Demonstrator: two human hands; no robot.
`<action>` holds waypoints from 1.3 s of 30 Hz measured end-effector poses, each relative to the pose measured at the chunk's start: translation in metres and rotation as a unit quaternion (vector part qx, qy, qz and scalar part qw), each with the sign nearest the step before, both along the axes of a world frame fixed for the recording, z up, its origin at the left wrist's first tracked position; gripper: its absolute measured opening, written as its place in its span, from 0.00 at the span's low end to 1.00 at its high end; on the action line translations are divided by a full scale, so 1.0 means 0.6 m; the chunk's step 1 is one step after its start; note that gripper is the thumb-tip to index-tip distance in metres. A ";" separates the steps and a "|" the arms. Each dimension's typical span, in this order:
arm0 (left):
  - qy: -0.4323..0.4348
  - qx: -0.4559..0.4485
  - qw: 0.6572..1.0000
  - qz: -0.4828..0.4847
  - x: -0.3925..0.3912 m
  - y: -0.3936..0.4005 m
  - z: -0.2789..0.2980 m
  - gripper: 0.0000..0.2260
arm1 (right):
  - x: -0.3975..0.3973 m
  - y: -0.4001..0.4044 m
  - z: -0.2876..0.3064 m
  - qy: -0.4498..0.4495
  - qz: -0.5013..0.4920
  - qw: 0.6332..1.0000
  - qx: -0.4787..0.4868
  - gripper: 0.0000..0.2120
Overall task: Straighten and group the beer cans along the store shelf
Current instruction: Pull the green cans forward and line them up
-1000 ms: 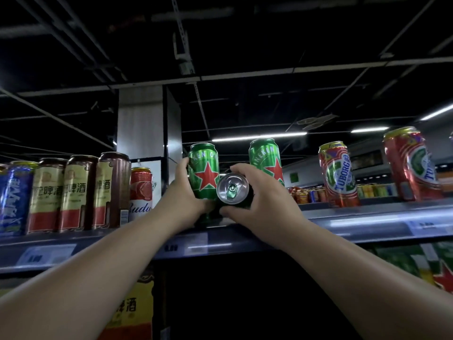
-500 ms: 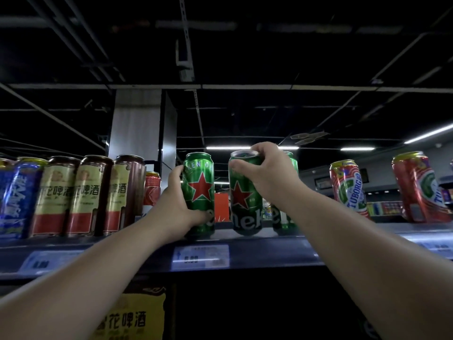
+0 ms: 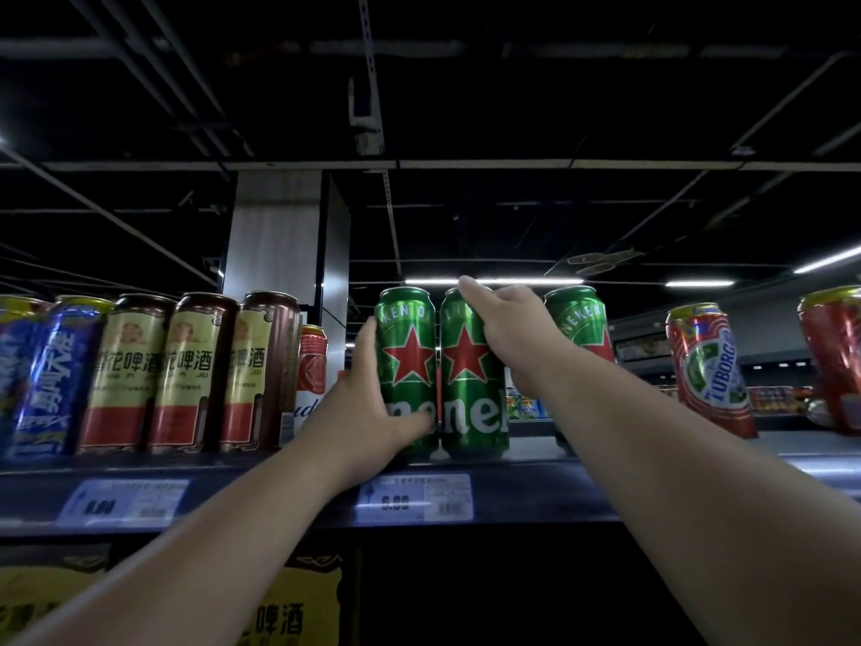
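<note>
The left hand (image 3: 368, 403) is wrapping around the lower part of a tall green aluminium can with a red star (image 3: 405, 370), standing upright on the dark metal store shelf (image 3: 536, 487). The right hand (image 3: 508, 328) is gripping the top of a second matching green can (image 3: 470, 380) — the two are standing side by side, almost touching. A third green can (image 3: 582, 324) is sitting just behind the right wrist.

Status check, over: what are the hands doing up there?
Left hand on left green can. Right hand gripping middle green can, upright beside it. Nothing blocking.
</note>
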State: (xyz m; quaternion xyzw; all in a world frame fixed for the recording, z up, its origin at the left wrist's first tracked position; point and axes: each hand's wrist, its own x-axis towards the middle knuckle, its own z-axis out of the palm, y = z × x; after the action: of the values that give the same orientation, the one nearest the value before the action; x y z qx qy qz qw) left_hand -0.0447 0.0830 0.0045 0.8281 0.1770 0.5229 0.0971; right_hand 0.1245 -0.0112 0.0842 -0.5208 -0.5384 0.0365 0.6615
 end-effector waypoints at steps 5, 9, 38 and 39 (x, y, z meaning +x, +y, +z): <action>-0.025 -0.005 1.000 -0.016 -0.002 0.007 -0.001 0.48 | -0.006 -0.011 -0.043 -0.077 -0.047 0.996 -0.013 0.45; -0.032 -0.042 0.998 -0.032 -0.001 0.007 0.005 0.45 | 0.012 -0.023 -0.101 -0.183 -0.072 0.979 -0.059 0.46; 0.049 -0.087 0.995 0.002 0.030 -0.018 0.022 0.51 | 0.119 -0.119 -0.119 -0.148 -0.194 0.968 -0.061 0.48; 0.041 -0.081 0.996 -0.002 0.031 -0.020 0.019 0.50 | 0.118 -0.116 -0.121 -0.162 -0.209 0.963 -0.049 0.48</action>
State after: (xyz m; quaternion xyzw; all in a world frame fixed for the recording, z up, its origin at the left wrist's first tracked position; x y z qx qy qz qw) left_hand -0.0260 0.0711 0.0158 0.8384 0.2214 0.4723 0.1578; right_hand 0.1952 -0.0811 0.0117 -0.6524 -0.5149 -0.1609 0.5324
